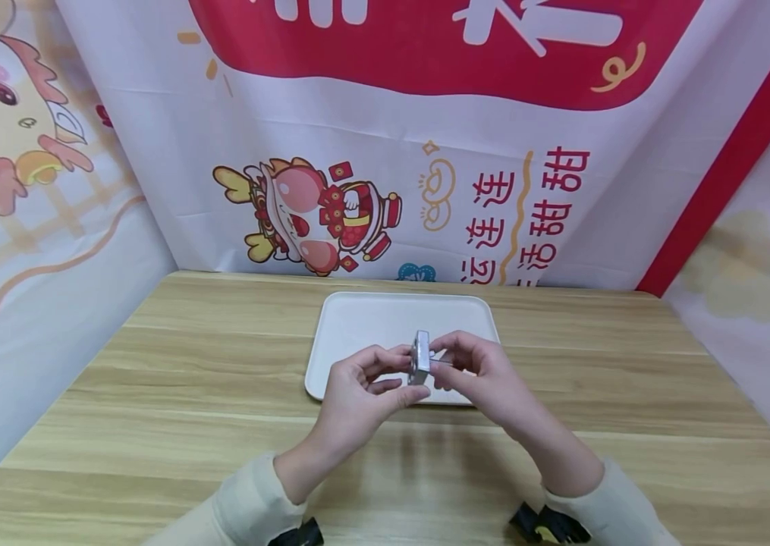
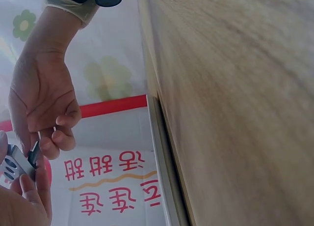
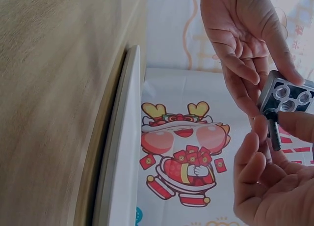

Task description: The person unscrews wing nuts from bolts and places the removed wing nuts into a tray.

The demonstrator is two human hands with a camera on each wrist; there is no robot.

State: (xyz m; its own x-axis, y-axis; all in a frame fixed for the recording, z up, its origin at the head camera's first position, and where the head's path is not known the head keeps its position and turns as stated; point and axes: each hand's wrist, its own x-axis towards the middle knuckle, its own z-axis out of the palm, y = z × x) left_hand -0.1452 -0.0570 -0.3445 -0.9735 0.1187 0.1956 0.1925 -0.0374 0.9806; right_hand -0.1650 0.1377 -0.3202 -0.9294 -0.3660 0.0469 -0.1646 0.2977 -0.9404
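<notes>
The person's left hand (image 1: pixel 360 383) grips a small metal block (image 1: pixel 420 359), thumb on the near edge and fingers round the far side, holding it up over the white tray (image 1: pixel 364 322). Taking twelve as straight ahead of the person and the block as the middle of the dial, that hand sits at about eight o'clock. At between three and four, the right hand (image 1: pixel 480 369) pinches a dark, threaded bolt (image 3: pixel 276 137) between thumb and finger, right up beside the block; I can't tell whether bolt and block touch. The face turned toward the bolt has several round holes in it.

Under both hands, the tray lies on the wood-grained table (image 1: pixel 187 379), near its far edge. Pale sleeves come in, the left sleeve (image 1: pixel 248 500) from eight o'clock, the right sleeve (image 1: pixel 620 500) from four. A printed cloth (image 1: pixel 187 98) hangs at twelve, its cartoon dragon (image 1: pixel 306 216) between ten and eleven, with red lettering (image 1: pixel 551 216) toward one.
</notes>
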